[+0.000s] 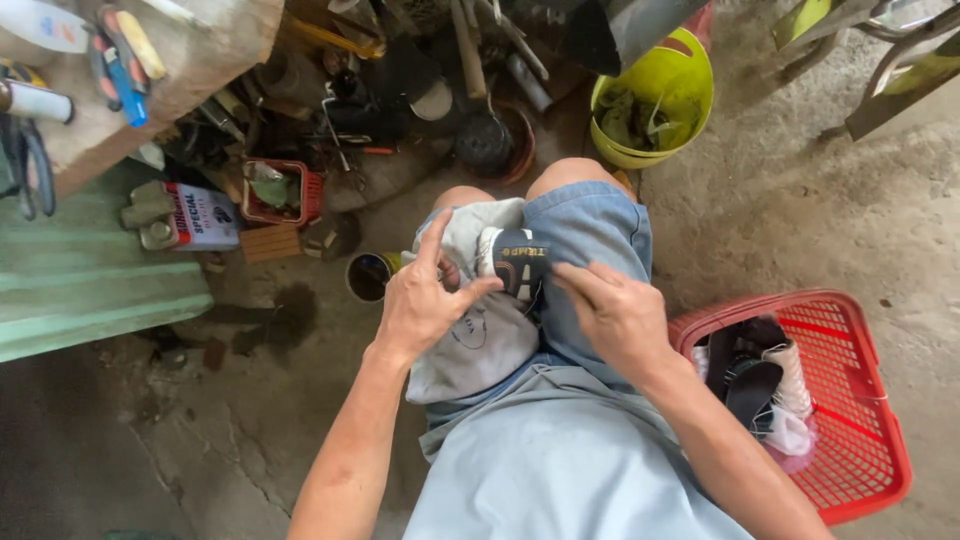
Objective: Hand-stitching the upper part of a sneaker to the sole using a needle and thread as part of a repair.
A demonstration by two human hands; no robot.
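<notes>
While one red basket (860,400) sits beside, left hand (425,300) and right hand (615,315) both pinch one dark shoe (520,262).

Dark sandal (520,262) with white strap edge and pale lettering lay on lap, tilted, toe pointed toward knees. Rested on grey-white cloth (480,335) spread over left thigh, cloth crumpled at top, hanging toward floor. Sandal partly hidden by fingers.

Your left hand (425,300) and right hand (615,315) pinch a dark shoe (520,262) resting on a grey cloth (480,340) across your lap. A red basket (850,400) sits beside your right arm.
</notes>
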